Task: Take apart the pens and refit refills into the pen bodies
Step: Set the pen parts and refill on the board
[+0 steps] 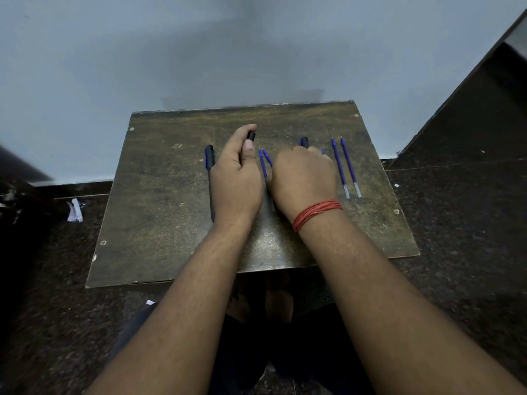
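My left hand (236,172) grips a black pen (251,136) near the middle of the wooden board (171,223), thumb pressed along the barrel. Only the pen's top end shows past my fingers. My right hand (305,178) lies knuckles up over a second black pen (304,141), whose top pokes out beyond the fingers. A blue refill tip (322,151) shows beside it, and what those fingers hold is hidden. Two blue refills (263,163) lie between my hands. Two more refills (345,168) lie side by side to the right. A third black pen (210,178) lies to the left.
The board sits low over a dark speckled floor (456,238), against a pale blue wall (199,52). Crumpled paper (74,210) lies on the floor at the left. My knees and feet show below the board's near edge.
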A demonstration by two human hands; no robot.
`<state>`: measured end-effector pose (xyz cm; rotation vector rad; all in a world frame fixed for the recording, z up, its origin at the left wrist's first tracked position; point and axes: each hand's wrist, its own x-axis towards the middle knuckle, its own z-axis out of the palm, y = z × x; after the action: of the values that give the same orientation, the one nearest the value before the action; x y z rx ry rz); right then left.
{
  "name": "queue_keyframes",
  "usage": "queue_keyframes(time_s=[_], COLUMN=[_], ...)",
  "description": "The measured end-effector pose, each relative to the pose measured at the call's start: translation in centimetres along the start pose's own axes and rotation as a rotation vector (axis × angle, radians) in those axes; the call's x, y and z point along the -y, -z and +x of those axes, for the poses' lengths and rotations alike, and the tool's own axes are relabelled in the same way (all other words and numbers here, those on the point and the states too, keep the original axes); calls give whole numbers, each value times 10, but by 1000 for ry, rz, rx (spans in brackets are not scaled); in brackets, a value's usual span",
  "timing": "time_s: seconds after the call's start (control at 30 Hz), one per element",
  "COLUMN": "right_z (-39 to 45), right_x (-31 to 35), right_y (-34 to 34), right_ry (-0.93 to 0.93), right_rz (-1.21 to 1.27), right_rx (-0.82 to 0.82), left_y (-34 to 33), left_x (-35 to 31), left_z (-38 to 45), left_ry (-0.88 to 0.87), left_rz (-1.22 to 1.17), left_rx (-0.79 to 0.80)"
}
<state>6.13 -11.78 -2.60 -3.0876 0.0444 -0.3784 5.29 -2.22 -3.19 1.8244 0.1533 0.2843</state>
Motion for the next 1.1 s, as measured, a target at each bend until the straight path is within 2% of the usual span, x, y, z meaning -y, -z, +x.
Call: queue_keyframes(time_s=[0.27,0.5,0.97,1.1], right_z=[3,19,25,29], right_x=[-5,-18,-29,-33], right_y=[5,37,30,29], right_ry=[2,-247,-268,-407], right_rz=[92,586,1083,1327], right_rx=[70,177,316,265], left_y=[-1,-3,-3,-5], left_x=[-1,-3,-9,-5], left_z=[-2,-1,-5,-4], left_ry=[-12,-24,-170,-128], left_rz=[6,-62,-99,-32], left_rx=[0,49,85,85])
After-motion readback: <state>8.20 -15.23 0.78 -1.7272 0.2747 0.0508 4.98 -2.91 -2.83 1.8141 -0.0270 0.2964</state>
